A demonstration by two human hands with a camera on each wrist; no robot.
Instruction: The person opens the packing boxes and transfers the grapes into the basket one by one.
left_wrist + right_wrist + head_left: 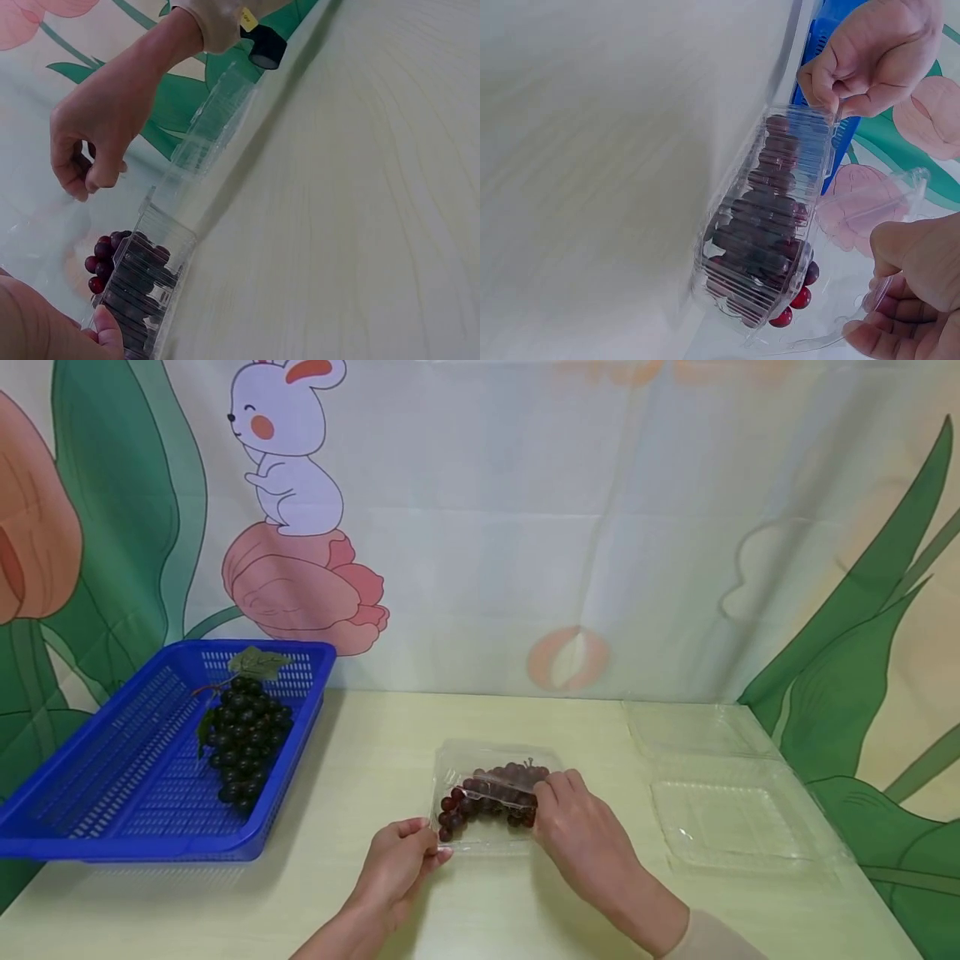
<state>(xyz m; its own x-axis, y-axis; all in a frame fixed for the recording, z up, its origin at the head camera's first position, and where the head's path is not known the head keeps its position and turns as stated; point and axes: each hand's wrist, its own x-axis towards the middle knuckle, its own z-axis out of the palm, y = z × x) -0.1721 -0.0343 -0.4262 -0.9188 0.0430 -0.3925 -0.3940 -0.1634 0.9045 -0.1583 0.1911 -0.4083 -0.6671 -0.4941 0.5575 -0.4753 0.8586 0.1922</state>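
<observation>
A clear plastic clamshell box (487, 846) sits at the front middle of the table, with a bunch of dark red grapes (480, 806) inside it. My left hand (397, 864) pinches the box's near left corner between thumb and fingers. At the right side, my right hand (588, 835) grips the edge of the clear lid (911, 196), which stands partly raised over the grapes. In the right wrist view, a few red grapes (801, 298) show above the ribbed base's rim. Part of the lid's edge is hidden behind the right fingers.
A blue plastic basket (300, 760) stands at the left, holding a bunch of black grapes (247, 735) with leaves. Another clear clamshell box (731, 822) lies open at the right. Behind the table hangs a printed cloth (480, 527).
</observation>
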